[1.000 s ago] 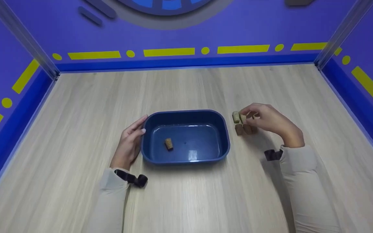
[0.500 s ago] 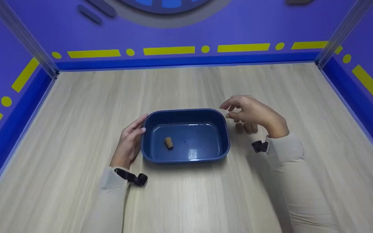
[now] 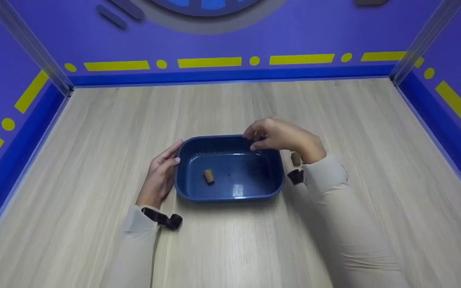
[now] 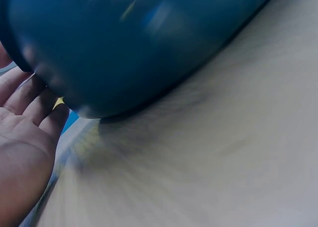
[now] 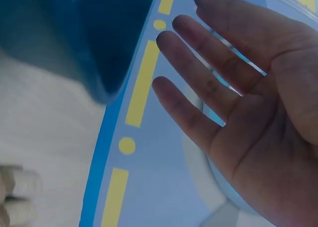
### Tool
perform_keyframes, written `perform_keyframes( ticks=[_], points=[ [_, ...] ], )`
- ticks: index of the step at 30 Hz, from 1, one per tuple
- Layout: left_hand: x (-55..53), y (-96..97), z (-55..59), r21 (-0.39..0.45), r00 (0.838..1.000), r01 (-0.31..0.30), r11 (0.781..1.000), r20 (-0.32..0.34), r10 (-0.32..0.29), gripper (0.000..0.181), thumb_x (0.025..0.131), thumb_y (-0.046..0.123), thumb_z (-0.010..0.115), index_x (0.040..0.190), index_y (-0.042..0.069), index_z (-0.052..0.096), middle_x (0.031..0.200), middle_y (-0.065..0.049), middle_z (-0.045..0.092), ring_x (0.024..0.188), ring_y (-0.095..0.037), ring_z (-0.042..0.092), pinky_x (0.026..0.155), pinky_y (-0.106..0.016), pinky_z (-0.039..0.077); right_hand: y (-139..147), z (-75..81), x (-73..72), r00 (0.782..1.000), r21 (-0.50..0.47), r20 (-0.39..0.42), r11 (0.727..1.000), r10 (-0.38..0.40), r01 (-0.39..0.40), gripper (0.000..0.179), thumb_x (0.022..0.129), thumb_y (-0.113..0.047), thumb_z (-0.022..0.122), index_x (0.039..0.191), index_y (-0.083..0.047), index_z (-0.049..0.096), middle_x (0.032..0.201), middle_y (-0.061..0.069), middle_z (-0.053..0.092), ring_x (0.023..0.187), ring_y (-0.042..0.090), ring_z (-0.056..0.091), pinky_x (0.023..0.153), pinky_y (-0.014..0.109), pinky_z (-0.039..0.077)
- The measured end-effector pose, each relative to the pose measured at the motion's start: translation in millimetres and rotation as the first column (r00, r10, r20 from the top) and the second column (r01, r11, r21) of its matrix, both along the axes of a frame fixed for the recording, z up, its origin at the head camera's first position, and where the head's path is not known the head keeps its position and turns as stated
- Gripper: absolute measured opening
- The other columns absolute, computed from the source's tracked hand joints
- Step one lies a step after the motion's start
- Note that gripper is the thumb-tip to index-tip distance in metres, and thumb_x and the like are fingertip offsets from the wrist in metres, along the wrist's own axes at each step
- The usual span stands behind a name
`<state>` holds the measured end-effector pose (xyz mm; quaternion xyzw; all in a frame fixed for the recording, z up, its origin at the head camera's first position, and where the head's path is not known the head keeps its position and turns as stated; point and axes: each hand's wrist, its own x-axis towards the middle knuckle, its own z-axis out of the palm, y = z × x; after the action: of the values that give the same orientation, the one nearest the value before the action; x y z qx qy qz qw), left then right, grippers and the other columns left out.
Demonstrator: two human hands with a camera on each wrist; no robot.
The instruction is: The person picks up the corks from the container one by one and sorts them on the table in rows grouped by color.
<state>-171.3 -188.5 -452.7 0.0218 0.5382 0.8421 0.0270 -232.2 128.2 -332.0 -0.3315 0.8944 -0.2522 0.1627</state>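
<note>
In the head view a dark blue plastic tub stands on the table with one cork lying inside, left of its middle. My left hand rests against the tub's left side, thumb tip at the rim. The left wrist view shows that hand's fingers mostly straight along the tub's outer wall. My right hand is over the tub's back right corner, thumb and forefinger a little apart. In the right wrist view its other fingers stretch out loosely; I cannot tell whether a cork is between thumb and forefinger.
Right of the tub another cork shows on the wooden table, partly covered by the right wrist. Light corks also appear in the right wrist view's lower left. Blue walls with yellow marks enclose the table's back and sides.
My right hand has moved left from the group of corks beside the tub to above the tub's back right corner. My left hand, the tub and the cork inside have stayed put.
</note>
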Motion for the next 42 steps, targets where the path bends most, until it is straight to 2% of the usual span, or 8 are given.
perform_keyframes(
  ticks=[6, 11, 18, 23, 28, 42],
  points=[
    [-1.3, -1.3, -2.0, -0.008, 1.0, -0.006, 1.0, 0.002, 0.006, 0.054, 0.089, -0.009, 0.044, 0.141, -0.014, 0.034, 0.15, -0.022, 0.035, 0.126, -0.004, 0.049, 0.104, -0.017, 0.04, -26.0, -5.0, -3.6, 0.998, 0.001, 0.03, 0.998, 0.064, -0.064, 0.036, 0.084, -0.011, 0.072, 0.118, -0.003, 0.067, 0.111, 0.014, 0.069, 0.099, 0.025, 0.066, 0.086, 0.039, 0.054],
    [-1.5, -2.0, -2.7, -0.008, 1.0, 0.001, 1.0, 0.008, -0.001, 0.054, 0.088, -0.01, 0.043, 0.142, -0.013, 0.034, 0.151, -0.023, 0.035, 0.125, -0.005, 0.05, 0.102, -0.018, 0.042, -45.9, -12.7, -5.4, 0.988, -0.027, 0.088, 0.992, 0.125, -0.123, 0.039, 0.082, -0.01, 0.073, 0.119, -0.001, 0.066, 0.109, 0.017, 0.07, 0.099, 0.026, 0.066, 0.088, 0.036, 0.054],
    [-0.9, -1.1, -1.0, -0.006, 1.0, 0.013, 1.0, -0.002, -0.013, 0.054, 0.089, -0.008, 0.043, 0.142, -0.013, 0.033, 0.147, -0.02, 0.043, 0.124, -0.006, 0.051, 0.102, -0.019, 0.042, -69.0, -21.8, -4.7, 0.973, -0.013, 0.16, 0.986, 0.165, -0.165, 0.042, 0.081, -0.01, 0.075, 0.121, -0.003, 0.065, 0.115, 0.015, 0.069, 0.105, 0.025, 0.066, 0.091, 0.033, 0.053],
    [-0.7, -1.3, -0.9, -0.005, 1.0, 0.018, 1.0, -0.014, -0.018, 0.054, 0.089, -0.009, 0.044, 0.142, -0.014, 0.033, 0.147, -0.019, 0.043, 0.125, -0.006, 0.05, 0.103, -0.019, 0.041, -79.4, -26.4, -2.2, 0.966, -0.004, 0.169, 0.98, 0.197, -0.199, 0.043, 0.081, -0.009, 0.075, 0.122, -0.004, 0.065, 0.118, 0.013, 0.068, 0.107, 0.026, 0.065, 0.092, 0.033, 0.053],
    [-0.5, -1.4, -0.5, 0.007, 1.0, 0.019, 1.0, -0.009, -0.019, 0.055, 0.089, -0.008, 0.044, 0.142, -0.013, 0.032, 0.149, -0.02, 0.04, 0.127, -0.007, 0.049, 0.104, -0.019, 0.04, -87.4, -34.8, -1.3, 0.963, 0.026, 0.17, 0.976, 0.208, -0.215, 0.044, 0.079, -0.011, 0.077, 0.121, -0.005, 0.065, 0.116, 0.009, 0.069, 0.105, 0.022, 0.066, 0.091, 0.031, 0.053],
    [-0.8, -0.5, -2.0, 0.002, 1.0, 0.013, 1.0, -0.012, -0.013, 0.054, 0.089, -0.008, 0.046, 0.141, -0.013, 0.034, 0.148, -0.018, 0.042, 0.129, -0.007, 0.047, 0.105, -0.019, 0.039, -102.3, -50.2, 3.5, 0.962, 0.085, 0.216, 0.979, 0.165, -0.187, 0.044, 0.077, -0.015, 0.079, 0.119, -0.011, 0.067, 0.11, 0.003, 0.07, 0.096, 0.015, 0.066, 0.086, 0.028, 0.054]
  ],
)
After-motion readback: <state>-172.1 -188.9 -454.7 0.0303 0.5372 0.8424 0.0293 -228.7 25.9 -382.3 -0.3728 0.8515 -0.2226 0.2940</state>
